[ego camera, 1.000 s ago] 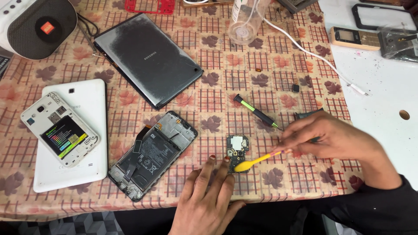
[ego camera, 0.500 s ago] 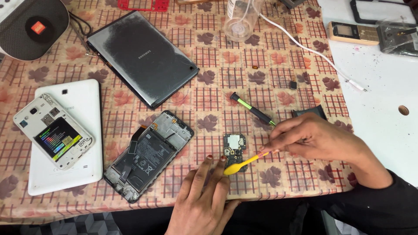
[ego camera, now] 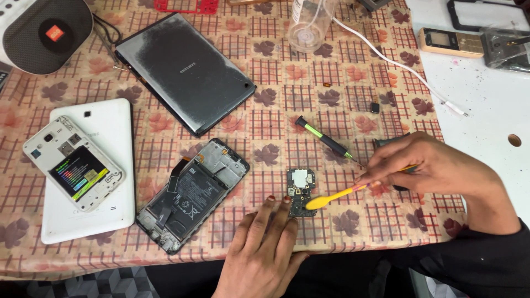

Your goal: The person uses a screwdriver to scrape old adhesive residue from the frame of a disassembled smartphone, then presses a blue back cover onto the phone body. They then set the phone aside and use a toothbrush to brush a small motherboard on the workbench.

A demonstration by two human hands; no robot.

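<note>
Left hand (ego camera: 264,251) lies flat, fingers spread, fingertips pinning the small circuit board (ego camera: 300,190). Right hand (ego camera: 428,165) pinches a yellow brush (ego camera: 334,196), its head touching the board. Left of both: opened black phone (ego camera: 190,193), battery label white-printed. Beyond: clear plastic cup (ego camera: 310,25), contents indiscernible.

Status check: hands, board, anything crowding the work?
Left hand flat, fingertips pinning the small circuit board. Right hand gripping yellow brush, head on the board's edge. Green screwdriver lies just behind; opened phone to the left, apart.
</note>
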